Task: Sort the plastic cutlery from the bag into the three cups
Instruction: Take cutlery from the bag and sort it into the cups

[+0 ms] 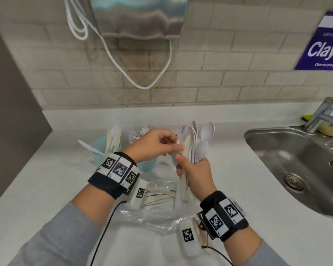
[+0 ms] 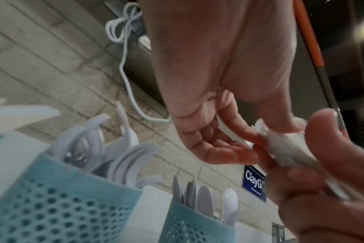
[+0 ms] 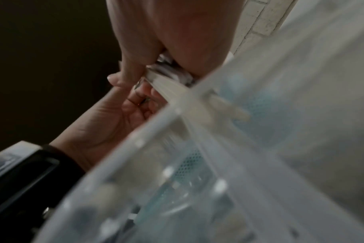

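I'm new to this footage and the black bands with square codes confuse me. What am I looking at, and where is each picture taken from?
No machine here: a person is sorting cutlery with bare hands. The bands are wrist straps carrying coded markers and small cameras. The big picture comes from a camera on the head, looking down; the other two look along each wrist, so fingers fill them.

On the white counter stand teal perforated cups with cutlery sorted into them; spoons are in the right one. A clear plastic bag with more pieces lies nearer the person. A steel sink is to the right.

The right hand grips a bundle of cutlery. The left hand pinches the top of one piece in that bundle.
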`<state>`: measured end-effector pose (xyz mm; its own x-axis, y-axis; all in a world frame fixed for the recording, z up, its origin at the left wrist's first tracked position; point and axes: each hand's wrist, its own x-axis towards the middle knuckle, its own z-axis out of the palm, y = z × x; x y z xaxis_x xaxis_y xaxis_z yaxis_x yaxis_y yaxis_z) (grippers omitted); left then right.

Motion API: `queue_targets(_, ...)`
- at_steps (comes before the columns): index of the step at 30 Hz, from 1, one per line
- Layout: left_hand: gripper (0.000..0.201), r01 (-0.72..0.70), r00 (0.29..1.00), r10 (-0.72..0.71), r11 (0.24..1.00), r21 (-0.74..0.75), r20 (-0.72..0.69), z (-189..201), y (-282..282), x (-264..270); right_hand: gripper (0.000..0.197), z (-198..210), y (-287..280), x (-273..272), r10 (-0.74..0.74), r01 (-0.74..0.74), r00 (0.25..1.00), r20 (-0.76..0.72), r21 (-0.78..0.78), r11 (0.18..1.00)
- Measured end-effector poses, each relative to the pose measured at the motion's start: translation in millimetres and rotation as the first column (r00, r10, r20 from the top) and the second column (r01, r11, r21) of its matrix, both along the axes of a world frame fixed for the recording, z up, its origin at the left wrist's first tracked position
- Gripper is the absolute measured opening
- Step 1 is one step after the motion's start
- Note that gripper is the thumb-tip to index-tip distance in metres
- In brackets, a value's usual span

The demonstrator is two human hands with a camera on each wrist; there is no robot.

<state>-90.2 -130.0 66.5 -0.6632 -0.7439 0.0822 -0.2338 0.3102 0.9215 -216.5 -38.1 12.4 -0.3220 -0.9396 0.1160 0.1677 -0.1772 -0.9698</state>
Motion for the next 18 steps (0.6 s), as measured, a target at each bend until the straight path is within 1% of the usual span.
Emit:
queue_targets(3,0.022,-0.084,0.994,0.084,0.996,-0.009,-0.065,-6.4,4.2,13.2,0.007,1.7,-4.1,8.3,0.047,-0.047,0.999,-0.001,-0.01,0.999)
queue_targets(5,0.018,-0.173,0.971,0.173,0.985,0.013,-0.162,-5.3,8.3,20.7,0.009,1.8,-7.5,13.0,0.06,-0.06,0.997,-0.038,-0.016,0.998)
queue_targets(7,0.012,-0.292,0.906,0.298,0.954,0.066,-0.302,-0.5,10.8,30.4,0.014,0.0,-10.7,17.0,0.073,-0.074,0.995,-0.067,-0.015,0.997)
queue_targets(9,0.009,-0.384,0.807,0.405,0.913,0.139,-0.43,7.5,11.7,42.4,0.018,-3.0,-12.6,20.5,0.092,-0.092,0.993,-0.072,0.004,0.996)
queue_targets(11,0.007,-0.414,0.728,0.445,0.892,0.183,-0.521,17.0,11.9,53.0,0.025,-5.9,-12.2,24.5,0.132,-0.13,0.986,-0.101,0.02,0.991)
queue_targets(13,0.009,-0.439,0.671,0.467,0.876,0.199,-0.576,23.9,9.4,59.6,0.021,-6.7,-10.7,29.5,0.194,-0.193,0.975,-0.111,0.018,0.981)
queue_targets(14,0.012,-0.448,0.654,0.478,0.869,0.209,-0.586,25.6,7.5,61.5,0.021,-6.7,-10.5,31.5,0.224,-0.223,0.968,-0.109,0.019,0.975)
queue_targets(15,0.014,-0.455,0.658,0.485,0.866,0.209,-0.576,25.5,5.4,62.6,0.025,-7.6,-11.3,32.9,0.248,-0.247,0.963,-0.105,0.022,0.969)
queue_targets(16,0.015,-0.455,0.691,0.479,0.87,0.19,-0.541,24.8,5.0,62.9,0.03,-8.0,-12.5,34.3,0.269,-0.268,0.958,-0.1,0.026,0.963)
queue_targets(18,0.014,-0.41,0.813,0.425,0.903,0.128,-0.398,19.2,8.0,61.9,0.035,-7.6,-14.8,36.2,0.307,-0.306,0.948,-0.09,0.023,0.952)
